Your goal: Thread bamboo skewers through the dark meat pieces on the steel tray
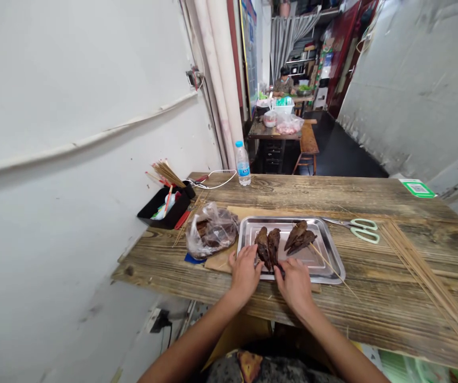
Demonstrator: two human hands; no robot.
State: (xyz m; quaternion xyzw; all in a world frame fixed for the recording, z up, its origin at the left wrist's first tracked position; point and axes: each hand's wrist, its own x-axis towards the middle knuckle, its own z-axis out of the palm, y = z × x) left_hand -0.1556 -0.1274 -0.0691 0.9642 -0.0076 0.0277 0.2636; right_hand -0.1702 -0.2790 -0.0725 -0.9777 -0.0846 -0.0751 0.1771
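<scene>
Your left hand (245, 272) and right hand (294, 283) are both resting at the near edge of one steel tray (328, 250), fingers curled on the near ends of two dark meat skewers (267, 246); how tight, you cannot tell. Those are lying long axis near-to-far, tips far. Two more skewered pieces (299, 236) are angling right. One scissors (362, 230), one bottle (243, 163), one meat bag (211, 230), loose sticks (420, 266) right. Rough wooden table (372, 197), white walls.
</scene>
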